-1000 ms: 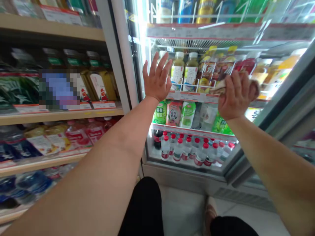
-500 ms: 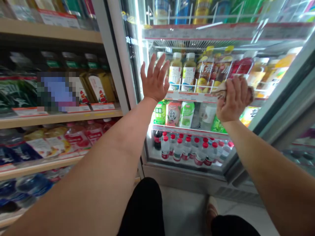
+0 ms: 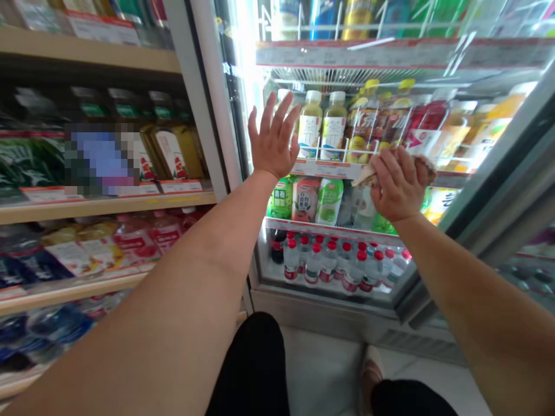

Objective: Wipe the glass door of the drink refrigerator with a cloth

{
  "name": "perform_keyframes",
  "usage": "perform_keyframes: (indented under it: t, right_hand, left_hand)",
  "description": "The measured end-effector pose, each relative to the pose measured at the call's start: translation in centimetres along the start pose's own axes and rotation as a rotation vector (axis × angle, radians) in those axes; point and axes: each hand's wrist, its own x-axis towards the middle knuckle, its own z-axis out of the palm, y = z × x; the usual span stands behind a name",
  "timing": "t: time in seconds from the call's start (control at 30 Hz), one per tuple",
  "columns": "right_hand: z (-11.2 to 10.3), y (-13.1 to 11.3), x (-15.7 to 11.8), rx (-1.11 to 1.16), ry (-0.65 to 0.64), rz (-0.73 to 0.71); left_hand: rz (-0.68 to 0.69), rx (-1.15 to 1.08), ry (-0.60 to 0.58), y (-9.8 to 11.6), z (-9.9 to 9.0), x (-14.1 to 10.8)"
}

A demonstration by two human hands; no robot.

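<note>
My left hand [image 3: 274,138] is raised with its fingers spread, seemingly flat against the glass door [image 3: 299,78] of a drinks fridge. Bottles with pale labels [image 3: 309,128] stand behind the glass beside it. Under my right hand [image 3: 399,182] is a crumpled light-coloured cloth [image 3: 366,175], gripped and held up at the glass. Its edges stick out at both sides of the fingers, and the rest is covered by my palm. Juice and tea bottles [image 3: 395,118] show just above that hand.
Wooden shelves [image 3: 108,211] packed with bottles stand on the left. The fridge's metal frame [image 3: 325,300] runs along the bottom, with small red-capped bottles [image 3: 330,260] inside above it. A dark door edge [image 3: 472,214] slants up at the right. My legs and a shoe [image 3: 373,361] are below.
My right hand has moved left and slightly down with the cloth across the glass. My left hand has stayed in nearly the same place.
</note>
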Motion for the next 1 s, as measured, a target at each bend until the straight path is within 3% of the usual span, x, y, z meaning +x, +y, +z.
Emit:
perform_keyframes:
  t: [0.13,0.27,0.37,0.5,0.63,0.73,0.9,1.0]
  right_hand:
    - [-0.2,-0.3,0.3,-0.058,0.141,0.149]
    - [0.0,-0.5,0.0,-0.083,0.157,0.254]
    - [0.3,-0.3,-0.6,-0.073,0.087,0.172]
    - [0.3,0.0,-1.2,-0.016,-0.124,-0.072]
    - [0.0,-0.1,-1.2,0.023,-0.219,-0.134]
    - [-0.1,-0.3,-1.2,-0.002,-0.144,-0.071]
    - [0.1,-0.7,-1.0,-0.115,0.182,0.145]
    - [0.3,-0.7,-1.3,-0.129,0.187,0.159]
  left_hand:
    - [0.000,-0.042,-0.001,-0.3,0.4,0.2]
    - [0.032,-0.082,-0.008,-0.7,0.8,0.4]
    - [0.031,-0.106,0.002,-0.7,0.8,0.4]
    - [0.008,-0.120,-0.020,-0.6,0.6,0.3]
    - [0.016,-0.166,-0.017,-0.4,0.2,0.2]
    - [0.011,-0.102,-0.004,-0.2,-0.1,0.0]
    - [0.014,-0.048,0.018,-0.3,0.4,0.0]
    - [0.019,-0.065,0.013,-0.3,0.4,0.0]
